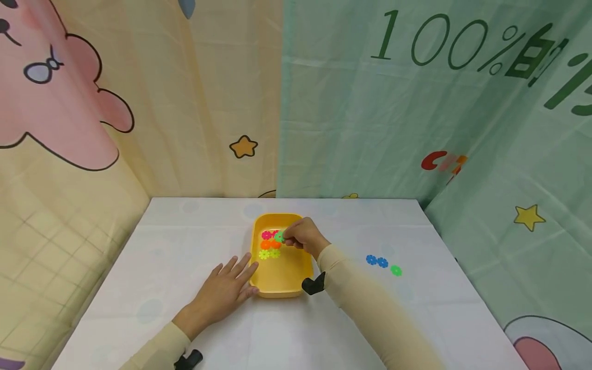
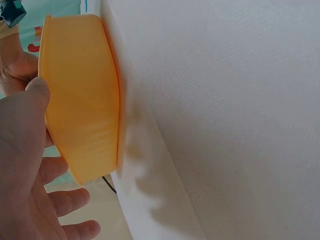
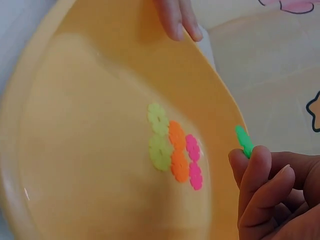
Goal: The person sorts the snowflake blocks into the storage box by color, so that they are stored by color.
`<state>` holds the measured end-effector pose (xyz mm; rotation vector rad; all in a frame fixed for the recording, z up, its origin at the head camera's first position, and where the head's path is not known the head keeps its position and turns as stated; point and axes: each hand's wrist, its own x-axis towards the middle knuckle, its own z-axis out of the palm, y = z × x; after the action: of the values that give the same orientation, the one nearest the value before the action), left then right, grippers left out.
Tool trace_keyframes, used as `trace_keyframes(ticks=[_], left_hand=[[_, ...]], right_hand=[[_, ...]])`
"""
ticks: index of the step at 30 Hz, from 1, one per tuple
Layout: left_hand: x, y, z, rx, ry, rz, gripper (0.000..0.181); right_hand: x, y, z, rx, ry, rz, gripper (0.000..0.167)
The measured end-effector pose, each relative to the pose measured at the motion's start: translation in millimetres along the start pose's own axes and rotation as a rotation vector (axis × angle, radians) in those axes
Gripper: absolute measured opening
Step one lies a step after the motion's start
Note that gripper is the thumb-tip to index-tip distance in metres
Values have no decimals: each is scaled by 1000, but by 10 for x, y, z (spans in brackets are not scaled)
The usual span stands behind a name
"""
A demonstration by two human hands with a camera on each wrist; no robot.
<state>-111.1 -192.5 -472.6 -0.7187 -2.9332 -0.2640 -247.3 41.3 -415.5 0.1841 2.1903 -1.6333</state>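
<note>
A yellow tray (image 1: pixel 282 275) stands on the white table. In it lie pairs of flower-shaped pieces: yellow-green (image 3: pixel 159 151), orange (image 3: pixel 179 165) and pink (image 3: pixel 195 175). My right hand (image 1: pixel 305 236) pinches a green flower piece (image 3: pixel 243 141) between thumb and fingers, above the tray's far part. My left hand (image 1: pixel 222 294) rests with spread fingers at the tray's left edge, the thumb touching its rim (image 2: pixel 44 55) in the left wrist view.
Two blue flower pieces (image 1: pixel 376 261) and a green one (image 1: pixel 396 270) lie on the white table (image 1: pixel 444 308), right of the tray. Printed curtains (image 1: pixel 208 103) hang behind the table and along its sides.
</note>
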Motion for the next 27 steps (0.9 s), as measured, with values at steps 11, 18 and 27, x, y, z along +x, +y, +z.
trace_keyframes(ticks=[11, 18, 27], left_hand=[[-16, 11, -4, 10, 8, 3, 65], [2, 7, -3, 14, -12, -7, 66], [6, 12, -17, 8, -8, -2, 66]], right_hand=[[-2, 170, 416, -49, 16, 64, 8], [25, 227, 498, -178, 46, 99, 13], [31, 285, 636, -282, 30, 81, 15]])
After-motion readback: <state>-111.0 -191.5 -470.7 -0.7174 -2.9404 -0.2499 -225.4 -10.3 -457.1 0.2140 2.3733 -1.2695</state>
